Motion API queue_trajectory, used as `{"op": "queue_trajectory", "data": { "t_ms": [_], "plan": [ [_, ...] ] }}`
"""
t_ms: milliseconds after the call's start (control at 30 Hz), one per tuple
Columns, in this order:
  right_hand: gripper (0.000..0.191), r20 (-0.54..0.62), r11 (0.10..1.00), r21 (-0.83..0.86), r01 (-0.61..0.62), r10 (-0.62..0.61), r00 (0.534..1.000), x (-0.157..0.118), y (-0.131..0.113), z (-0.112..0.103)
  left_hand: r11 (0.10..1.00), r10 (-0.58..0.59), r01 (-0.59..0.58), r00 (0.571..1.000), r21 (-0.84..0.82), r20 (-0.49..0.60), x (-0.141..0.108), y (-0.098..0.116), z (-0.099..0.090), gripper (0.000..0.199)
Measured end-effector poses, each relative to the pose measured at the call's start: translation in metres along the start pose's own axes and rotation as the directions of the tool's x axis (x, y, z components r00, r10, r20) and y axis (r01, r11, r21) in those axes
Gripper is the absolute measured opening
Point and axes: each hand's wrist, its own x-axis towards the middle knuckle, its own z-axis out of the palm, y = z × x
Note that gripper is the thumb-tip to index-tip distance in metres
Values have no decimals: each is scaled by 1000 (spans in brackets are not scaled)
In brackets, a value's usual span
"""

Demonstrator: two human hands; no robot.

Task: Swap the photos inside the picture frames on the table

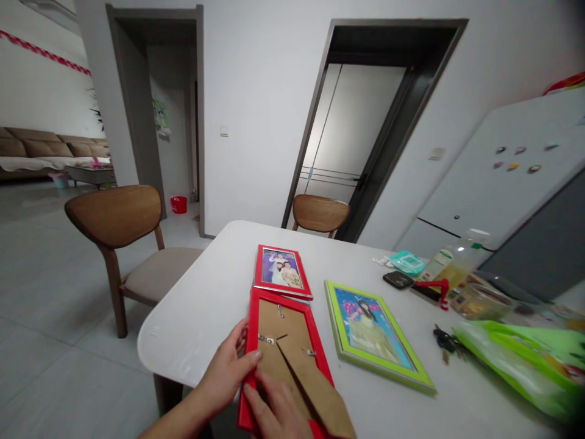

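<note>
A red picture frame [320, 341] lies face down at the table's near edge, its brown backing board [269, 317] and metal clips showing. The board's fold-out stand leg [315, 390] angles up from it. My left hand [231, 369] is closed on the frame's left side, thumb on top of the rim. Lower down, my right hand [281, 408] reaches across the backing, its fingers bent onto the lower left rim; part of it is cut off by the picture's bottom edge. Just beyond lies a second red frame [305, 281] with a photo, face up.
A green photo frame [336, 317] lies face up to the right. Past it are keys [445, 341], a green plastic bag [516, 360], a black wallet-like item [397, 280], a bottle [457, 262] and a wipes pack [407, 262]. Wooden chairs [119, 213] stand by the white table [192, 323].
</note>
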Motion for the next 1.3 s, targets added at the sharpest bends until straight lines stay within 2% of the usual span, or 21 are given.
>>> {"op": "queue_trajectory", "data": {
  "t_ms": [100, 167, 200, 233, 300, 367, 400, 467, 567, 700, 800, 867, 967, 1100, 1200, 1300],
  "plan": [
    [50, 56, 998, 22, 60, -61, 997, 8, -4, 8, 935, 42, -22, 998, 354, -51, 3, -13, -12, 56],
    [47, 129, 988, 113, 109, -124, 984, 16, 2, -4, 819, 95, -31, 992, 573, -82, 2, -17, -18, 56],
    [46, 158, 986, 134, 94, -115, 981, 20, 9, -13, 761, 120, -37, 989, 648, -85, 1, -19, -21, 57],
    [42, 178, 991, 126, 46, -68, 982, 24, 19, -23, 711, 139, -46, 987, 701, -77, 0, -21, -22, 57],
    [34, 174, 989, 3, -150, 147, 974, 30, 43, -42, 639, 153, -65, 987, 766, -44, -1, -25, -23, 59],
    [31, 195, 938, -125, -324, 344, 919, 35, 70, -53, 595, 143, -85, 990, 799, -2, -1, -27, -22, 62],
    [29, 217, 913, -166, -373, 402, 889, 37, 82, -54, 581, 135, -93, 991, 808, 17, 0, -28, -20, 62],
    [27, 257, 886, -212, -413, 458, 851, 41, 98, -51, 566, 121, -106, 992, 818, 44, 2, -29, -17, 61],
    [27, 258, 876, -228, -426, 476, 841, 45, 107, -42, 554, 126, -116, 991, 824, 55, 4, -28, -15, 61],
    [27, 251, 879, -246, -408, 464, 849, 49, 103, -39, 561, 155, -119, 987, 819, 37, 3, -30, -15, 62],
    [26, 204, 898, -250, -362, 415, 887, 55, 90, -36, 573, 174, -126, 984, 810, 30, 2, -34, -16, 62],
    [24, 221, 930, -171, -324, 357, 907, 62, 76, -27, 576, 183, -127, 983, 808, 24, 1, -37, -16, 62],
    [19, 300, 957, -67, -283, 290, 909, 78, 56, -6, 569, 189, -126, 982, 812, 20, 1, -38, -16, 61],
    [21, 314, 949, -72, -306, 313, 896, 94, 51, 11, 565, 180, -139, 983, 813, 43, 2, -37, -16, 61],
    [21, 341, 951, -41, -305, 301, 891, 91, 60, -2, 562, 178, -134, 983, 816, 38, 2, -37, -16, 61],
    [28, 490, 963, 82, -256, 184, 852, 76, 67, -32, 560, 176, -131, 984, 818, 37, 2, -38, -16, 60]
  ]
}}
